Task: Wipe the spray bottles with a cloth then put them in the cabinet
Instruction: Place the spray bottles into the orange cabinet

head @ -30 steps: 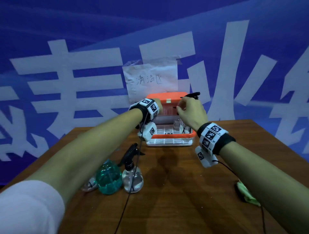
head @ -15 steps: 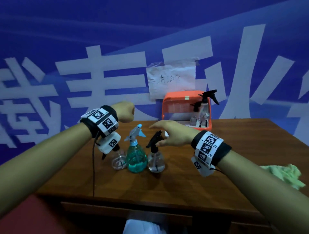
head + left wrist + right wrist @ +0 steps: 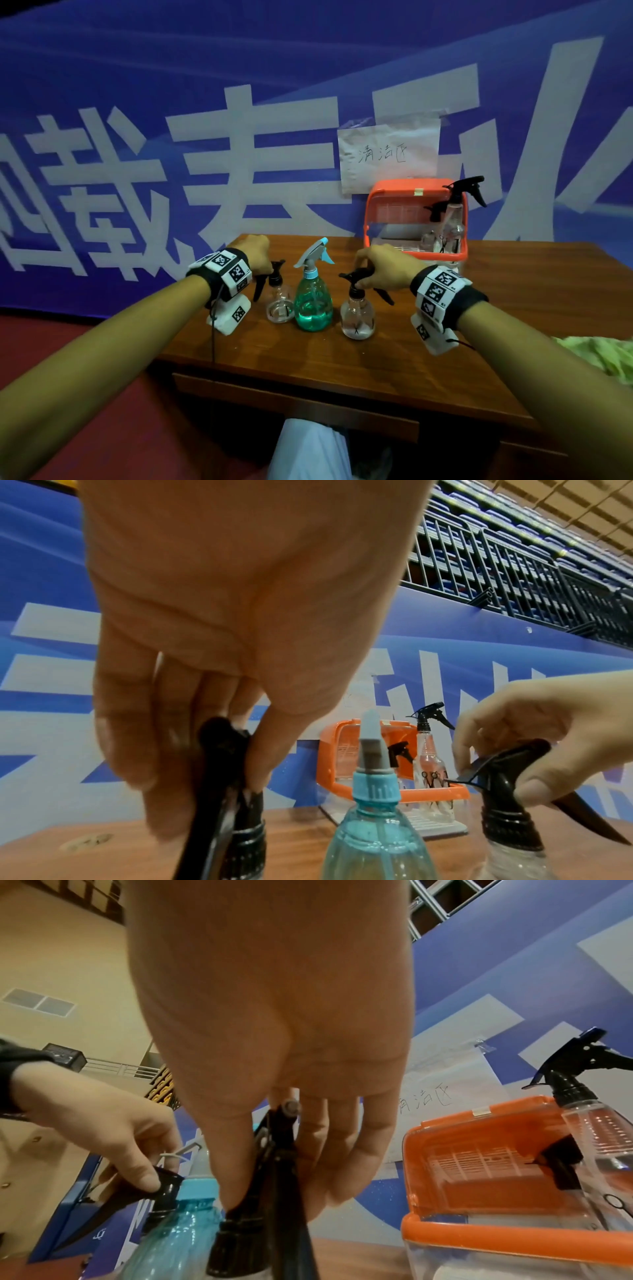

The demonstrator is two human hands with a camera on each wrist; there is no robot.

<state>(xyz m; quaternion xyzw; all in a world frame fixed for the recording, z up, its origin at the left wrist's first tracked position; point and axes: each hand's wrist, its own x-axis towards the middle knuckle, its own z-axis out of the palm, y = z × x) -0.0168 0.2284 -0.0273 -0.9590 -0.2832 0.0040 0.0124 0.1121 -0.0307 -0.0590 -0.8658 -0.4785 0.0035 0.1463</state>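
Three spray bottles stand in a row on the wooden table (image 3: 342,370). My left hand (image 3: 265,269) grips the black trigger head (image 3: 222,750) of the left clear bottle (image 3: 280,303). The teal bottle (image 3: 313,301) with a light blue head stands untouched between my hands. My right hand (image 3: 368,274) grips the black trigger head (image 3: 274,1150) of the right clear bottle (image 3: 358,318). Both clear bottles stand on the table. The orange cabinet (image 3: 411,192) sits open at the back right, with a tall clear bottle (image 3: 457,212) and a small one (image 3: 432,240) inside.
A green cloth (image 3: 596,353) lies at the table's right edge, behind my right forearm. A paper sign (image 3: 388,154) is taped to the blue banner behind the cabinet. The table's front edge is near my body.
Both hands have left the cabinet and come down to the row of bottles. The left fist dropped onto the left bottle's head; the right hand closed round the right bottle's head.
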